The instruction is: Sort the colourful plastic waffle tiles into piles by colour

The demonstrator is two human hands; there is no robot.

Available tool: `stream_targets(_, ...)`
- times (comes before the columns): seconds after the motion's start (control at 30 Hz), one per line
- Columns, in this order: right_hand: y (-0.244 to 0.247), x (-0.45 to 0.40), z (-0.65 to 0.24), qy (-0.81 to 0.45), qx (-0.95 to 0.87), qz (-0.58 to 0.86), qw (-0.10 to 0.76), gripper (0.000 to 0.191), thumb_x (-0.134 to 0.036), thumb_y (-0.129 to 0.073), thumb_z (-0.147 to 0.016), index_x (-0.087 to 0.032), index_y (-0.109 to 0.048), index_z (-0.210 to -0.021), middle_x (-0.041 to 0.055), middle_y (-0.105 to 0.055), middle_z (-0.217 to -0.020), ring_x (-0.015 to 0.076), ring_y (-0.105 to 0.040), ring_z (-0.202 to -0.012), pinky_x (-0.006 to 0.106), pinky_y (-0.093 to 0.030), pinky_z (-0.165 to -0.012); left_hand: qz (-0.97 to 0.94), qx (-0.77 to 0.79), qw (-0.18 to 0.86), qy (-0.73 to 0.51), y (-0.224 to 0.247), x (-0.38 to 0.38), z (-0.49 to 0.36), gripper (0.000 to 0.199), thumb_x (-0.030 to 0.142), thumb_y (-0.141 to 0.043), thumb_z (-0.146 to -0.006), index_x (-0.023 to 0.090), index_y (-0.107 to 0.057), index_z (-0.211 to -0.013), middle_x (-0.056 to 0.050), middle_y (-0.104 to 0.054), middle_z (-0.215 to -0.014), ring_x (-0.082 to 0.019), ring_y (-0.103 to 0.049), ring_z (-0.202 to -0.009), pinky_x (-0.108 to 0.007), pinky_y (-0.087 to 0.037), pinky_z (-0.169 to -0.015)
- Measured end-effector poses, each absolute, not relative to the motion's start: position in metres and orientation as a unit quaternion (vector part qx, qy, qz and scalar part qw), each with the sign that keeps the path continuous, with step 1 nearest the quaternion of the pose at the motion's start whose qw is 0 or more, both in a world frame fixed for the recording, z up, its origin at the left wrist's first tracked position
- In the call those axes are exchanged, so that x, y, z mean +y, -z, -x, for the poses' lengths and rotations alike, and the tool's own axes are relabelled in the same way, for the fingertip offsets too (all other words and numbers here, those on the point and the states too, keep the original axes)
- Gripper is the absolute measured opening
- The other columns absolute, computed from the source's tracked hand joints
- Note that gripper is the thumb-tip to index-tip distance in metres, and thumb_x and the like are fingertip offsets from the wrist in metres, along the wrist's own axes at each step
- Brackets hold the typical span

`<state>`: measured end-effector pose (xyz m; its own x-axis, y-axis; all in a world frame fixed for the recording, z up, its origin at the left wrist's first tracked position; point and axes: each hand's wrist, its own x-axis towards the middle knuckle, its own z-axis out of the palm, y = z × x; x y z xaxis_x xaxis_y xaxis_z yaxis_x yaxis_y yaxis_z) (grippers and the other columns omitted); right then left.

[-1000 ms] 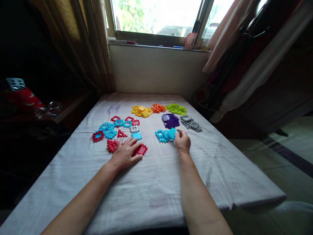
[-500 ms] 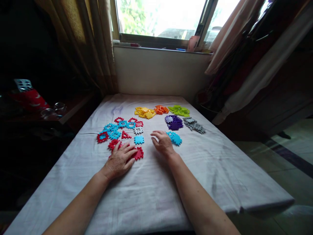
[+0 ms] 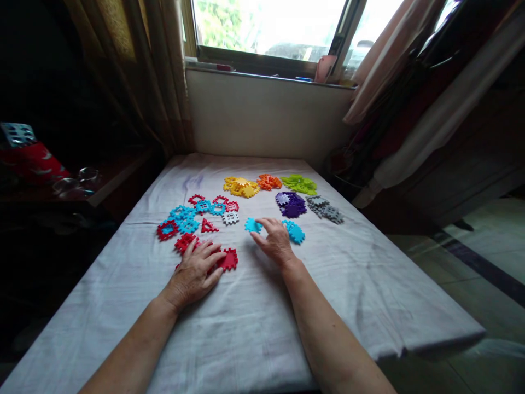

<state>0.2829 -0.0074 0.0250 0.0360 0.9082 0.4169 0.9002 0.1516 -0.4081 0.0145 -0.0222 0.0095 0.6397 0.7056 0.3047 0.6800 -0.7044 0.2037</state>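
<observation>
My right hand (image 3: 274, 241) has its thumb and fingers on a blue toothed plastic building tile (image 3: 251, 225), gripping it by its right edge just over the cloth. Right of that hand lies a small pile of blue tiles (image 3: 296, 232). My left hand (image 3: 197, 269) rests flat with fingers spread on red tiles (image 3: 229, 259), hiding part of them. Beyond it are a red triangular frame (image 3: 209, 226), a white window-like tile (image 3: 230, 218) and a cluster of blue open tiles (image 3: 187, 225) among red ones.
Yellow (image 3: 241, 187), orange (image 3: 269, 182), green (image 3: 299, 184), purple (image 3: 291, 206) and grey tile piles (image 3: 326, 210) lie toward the far right of the cloth-covered table (image 3: 254, 328). A window stands behind. Glasses (image 3: 77, 183) sit on a dark surface at left.
My right hand has taken hold of the blue tile that lay below the white one, and the tile has moved right and slightly away. My left hand stays on the red tiles.
</observation>
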Motion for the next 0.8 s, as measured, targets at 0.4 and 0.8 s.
stream_targets(0.4,-0.022,-0.038,-0.337,0.038,-0.493,0.818,0.292,0.034,-0.038,-0.068,-0.086,-0.022,-0.071,-0.116,0.0125,-0.064,-0.130,0.0311,-0.054,-0.118,0.043,-0.040,-0.096,-0.885,0.401,-0.004,-0.238,-0.010,-0.023,-0.019,0.035,0.047,-0.051,-0.094,0.027,-0.072,-0.112,-0.009,-0.068,-0.130,-0.031,-0.055,-0.130,-0.061,-0.025,-0.117)
stream_targets(0.8,-0.058,0.036,-0.205,-0.066,-0.686,0.711,0.142,0.044,-0.051,-0.060,-0.090,-0.019,-0.065,-0.121,0.0125,-0.067,-0.124,0.0282,-0.058,-0.115,0.038,-0.044,-0.093,-0.884,0.405,-0.003,-0.233,-0.005,-0.022,-0.015,0.036,0.048,-0.055,-0.092,0.026,-0.070,-0.116,-0.008,-0.068,-0.131,-0.030,-0.055,-0.130,-0.059,-0.029,-0.117)
